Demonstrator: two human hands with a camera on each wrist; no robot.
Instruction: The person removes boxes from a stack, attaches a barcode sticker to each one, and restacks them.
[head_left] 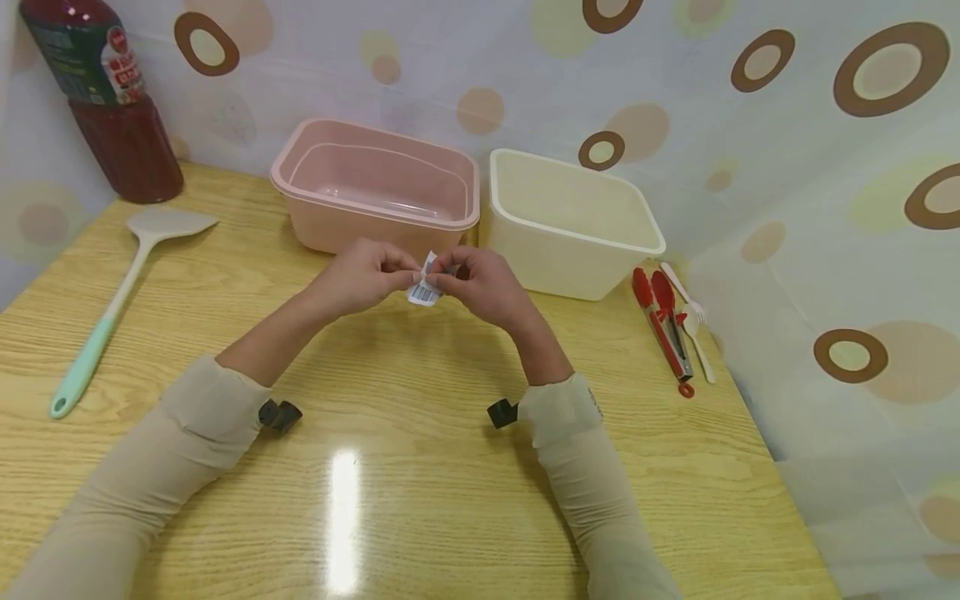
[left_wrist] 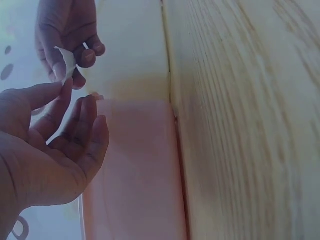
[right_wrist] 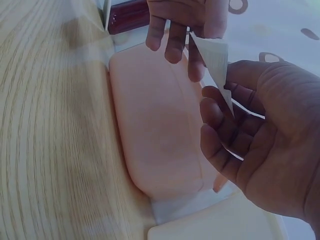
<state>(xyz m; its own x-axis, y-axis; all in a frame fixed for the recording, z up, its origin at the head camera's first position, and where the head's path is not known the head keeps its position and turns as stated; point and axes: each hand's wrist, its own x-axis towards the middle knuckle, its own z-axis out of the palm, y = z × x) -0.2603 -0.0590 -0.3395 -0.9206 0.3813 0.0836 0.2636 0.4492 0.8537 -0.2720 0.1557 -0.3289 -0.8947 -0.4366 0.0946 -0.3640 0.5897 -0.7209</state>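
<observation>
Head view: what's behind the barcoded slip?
The pink bin shows just above the slip, the wooden table just below. Whatever lies directly behind the slip and the fingers pinching it is covered.

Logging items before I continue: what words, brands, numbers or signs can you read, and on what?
No wording reads clearly.
White slip: a barcode; any digits are too small.
Bottle: label print too blurred.
Right sleeve: dark marks, too small to read.
</observation>
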